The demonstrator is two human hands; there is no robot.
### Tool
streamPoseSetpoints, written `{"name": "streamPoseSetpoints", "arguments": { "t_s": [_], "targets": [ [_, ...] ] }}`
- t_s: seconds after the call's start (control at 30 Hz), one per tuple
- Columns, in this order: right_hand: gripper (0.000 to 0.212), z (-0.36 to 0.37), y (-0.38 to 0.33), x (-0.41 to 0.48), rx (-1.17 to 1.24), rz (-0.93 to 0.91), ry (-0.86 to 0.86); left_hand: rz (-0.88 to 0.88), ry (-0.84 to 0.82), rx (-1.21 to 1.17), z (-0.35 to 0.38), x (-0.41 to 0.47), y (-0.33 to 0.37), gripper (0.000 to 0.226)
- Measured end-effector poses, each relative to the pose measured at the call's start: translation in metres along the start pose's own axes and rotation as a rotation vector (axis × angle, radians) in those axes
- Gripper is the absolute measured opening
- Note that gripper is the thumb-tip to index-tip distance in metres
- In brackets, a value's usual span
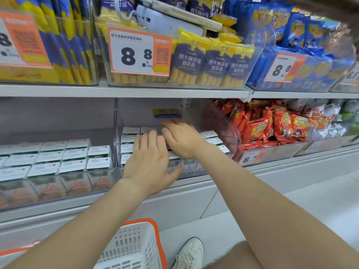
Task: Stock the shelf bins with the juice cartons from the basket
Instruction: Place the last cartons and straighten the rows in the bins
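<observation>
Cartons (pixel 128 141) lie beneath both hands (pixel 149 162).

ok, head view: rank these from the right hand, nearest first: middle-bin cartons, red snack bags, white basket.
1. Middle-bin cartons: under the right hand, same bin.
2. Red snack bags: next bin to the right, same shelf.
3. White basket: down on the floor, below the shelf.
</observation>
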State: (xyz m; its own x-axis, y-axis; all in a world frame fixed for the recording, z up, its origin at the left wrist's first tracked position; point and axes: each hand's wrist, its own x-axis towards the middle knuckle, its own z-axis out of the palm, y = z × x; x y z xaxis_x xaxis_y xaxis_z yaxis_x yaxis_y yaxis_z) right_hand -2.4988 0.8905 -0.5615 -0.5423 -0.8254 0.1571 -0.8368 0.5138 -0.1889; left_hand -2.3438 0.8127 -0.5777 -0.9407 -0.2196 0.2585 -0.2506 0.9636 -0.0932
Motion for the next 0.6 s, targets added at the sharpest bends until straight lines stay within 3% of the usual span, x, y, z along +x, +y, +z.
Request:
{"name": "streamPoseSetpoints", "arguments": {
  "t_s": [0.1,0.2,0.5,0.6],
  "targets": [
    [0.042,0.01,-0.007,0.004,-0.016,0.063,-0.132,-0.012,0.011,0.027,-0.009,-0.009,-0.01,0.079],
    [0.043,0.007,-0.01,0.006,-0.062,0.052,-0.155,-0.018,-0.028,0.123,-0.009,-0.02,-0.017,0.083],
    [0.064,0.007,-0.014,-0.003,-0.153,0.005,-0.161,-0.051,-0.025,0.111,-0.004,-0.02,-0.017,0.101],
    [0.085,0.007,-0.018,-0.005,-0.112,0.009,-0.109,-0.05,0.0,0.101,-0.005,-0.021,-0.017,0.107]
  ]
}}
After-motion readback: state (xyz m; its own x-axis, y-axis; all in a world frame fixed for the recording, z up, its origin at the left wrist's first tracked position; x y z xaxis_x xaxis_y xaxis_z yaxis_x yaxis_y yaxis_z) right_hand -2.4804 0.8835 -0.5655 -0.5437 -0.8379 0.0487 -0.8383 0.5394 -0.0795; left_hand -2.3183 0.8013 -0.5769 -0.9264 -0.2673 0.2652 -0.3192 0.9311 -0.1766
